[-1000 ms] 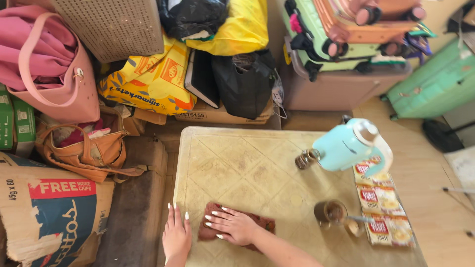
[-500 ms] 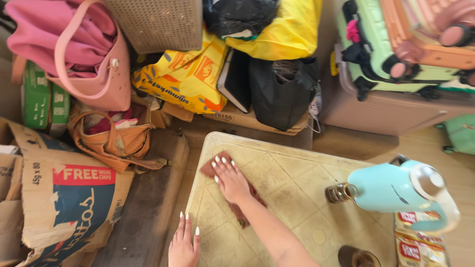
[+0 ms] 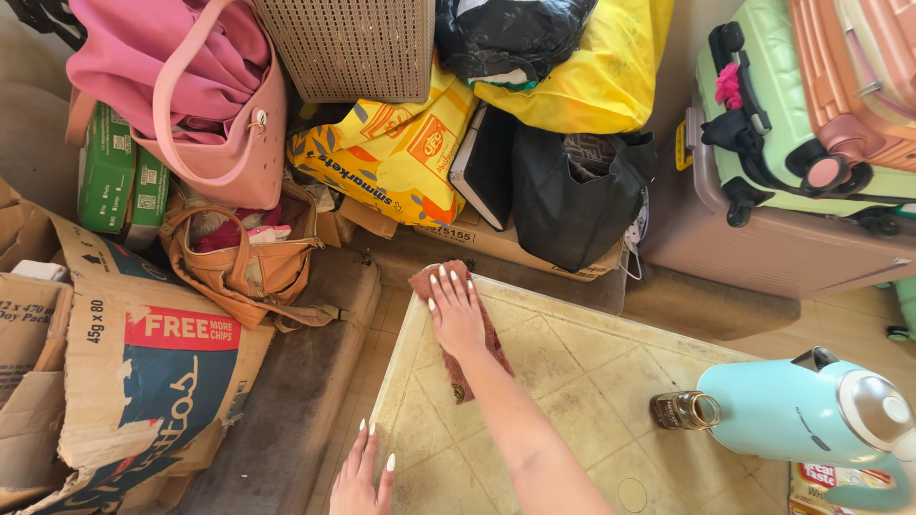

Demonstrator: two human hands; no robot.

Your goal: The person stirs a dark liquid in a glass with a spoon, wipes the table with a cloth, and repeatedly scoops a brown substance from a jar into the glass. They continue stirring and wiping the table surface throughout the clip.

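The person's right hand [image 3: 456, 310] lies flat on a brown cloth [image 3: 465, 334]. The fingers are spread out and press down on the cloth; they are not curled around it. The cloth is at the far left corner of a small yellowish table [image 3: 563, 381], and 1 end of it reaches the table's edge.

The left hand [image 3: 363, 477] rests flat at the near left edge of the table, low in the picture. It is open and holds nothing.

On the right side of the table stands a light blue jug [image 3: 811, 415] with a round lid. A small brown jar [image 3: 685, 410] sits just beside it, on its left. A food packet [image 3: 825, 486] peeks out under the jug at the bottom right corner.

Past the table there are lots of things piled up. A pink bag [image 3: 224, 143] sits at the top left, with a tan leather bag [image 3: 250, 267] below it. A big cardboard box [image 3: 143, 372] stands on the left. A yellow sack [image 3: 382, 153] leans in the middle, next to a black bag [image 3: 572, 200]. A green suitcase [image 3: 773, 124] lies at the top right.
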